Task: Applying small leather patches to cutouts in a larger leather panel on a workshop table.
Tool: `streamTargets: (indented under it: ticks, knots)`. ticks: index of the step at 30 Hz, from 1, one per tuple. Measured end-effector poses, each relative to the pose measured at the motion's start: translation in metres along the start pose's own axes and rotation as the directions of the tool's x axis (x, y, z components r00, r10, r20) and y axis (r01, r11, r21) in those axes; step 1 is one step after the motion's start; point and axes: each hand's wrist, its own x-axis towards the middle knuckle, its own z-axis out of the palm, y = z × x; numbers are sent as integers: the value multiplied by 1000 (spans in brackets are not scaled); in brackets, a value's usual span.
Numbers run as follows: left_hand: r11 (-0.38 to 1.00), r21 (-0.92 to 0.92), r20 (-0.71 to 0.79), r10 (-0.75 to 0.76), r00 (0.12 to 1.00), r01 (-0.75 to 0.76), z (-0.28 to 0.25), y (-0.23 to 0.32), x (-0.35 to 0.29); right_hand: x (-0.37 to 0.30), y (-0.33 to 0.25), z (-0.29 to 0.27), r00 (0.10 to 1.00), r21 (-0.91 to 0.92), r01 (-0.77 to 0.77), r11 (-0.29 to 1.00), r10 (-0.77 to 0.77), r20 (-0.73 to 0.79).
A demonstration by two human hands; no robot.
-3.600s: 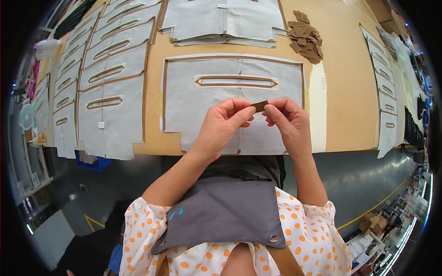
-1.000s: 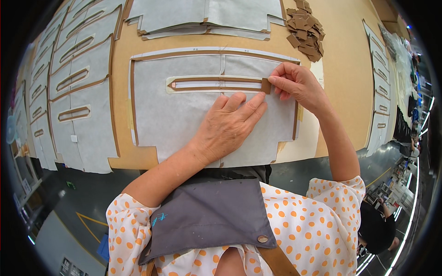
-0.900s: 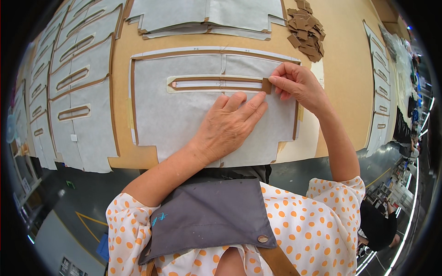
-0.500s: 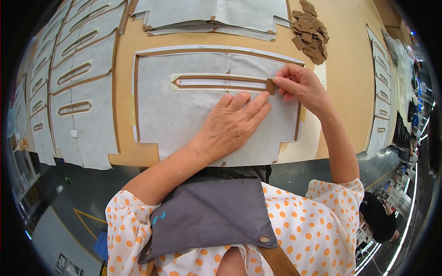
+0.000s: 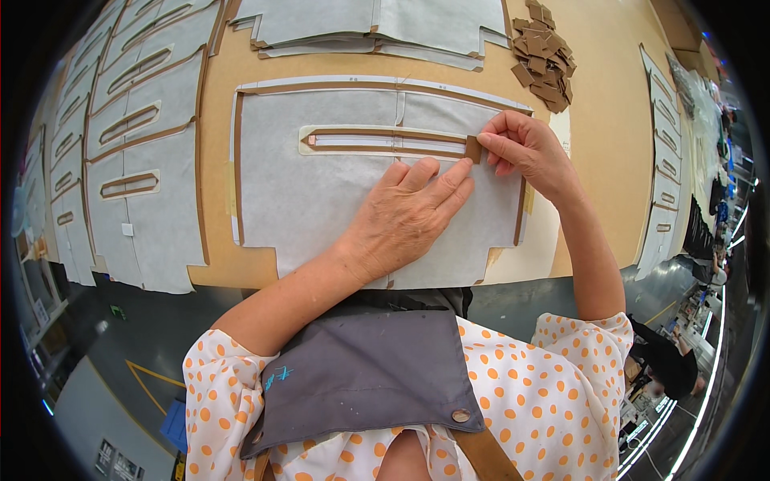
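A pale grey fabric panel with brown-edged borders lies flat in front of me. Across its upper half runs a long narrow slot, framed in brown strips and a whitish band. At the slot's right end sits a small brown rectangular piece. My right hand pinches that piece at its right edge between thumb and fingertips. My left hand rests palm down on the panel below the slot, fingers spread, with the index fingertip against or just beside the piece's lower left corner.
A heap of small brown pieces lies at the far right of the panel. Behind is a stack of similar grey panels. Overlapping slotted panels cover the table's left side, and more slotted panels line its right edge.
Both hands keep practically the same pose on the panel and the brown piece. The view has shifted very slightly. A person in dark clothing at the far lower right has moved.
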Motion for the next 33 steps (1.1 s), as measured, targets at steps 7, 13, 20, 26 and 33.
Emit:
streamTargets:
  ticks: [7, 13, 20, 26, 33]
  knots:
    - [1000, 8, -8, 6, 1000, -6, 2, -1, 0, 0, 1, 1, 1000, -11, 6, 1000, -6, -8]
    - [1000, 11, 0, 1, 1000, -1, 1, -1, 1, 1, 1, 2, 1000, -23, 19, 1000, -20, -24]
    - [1000, 13, 6, 1, 1000, -1, 1, 0, 0, 0, 3, 2, 999, -8, 32, 999, -33, -22]
    - [1000, 9, 9, 2, 1000, -2, 1, 1, 0, 0, 4, 4, 999, 22, 37, 999, -36, -39]
    - [1000, 2, -4, 5, 1000, -5, 3, 0, -1, 0, 3, 6, 998, 22, 22, 1000, -21, -56]
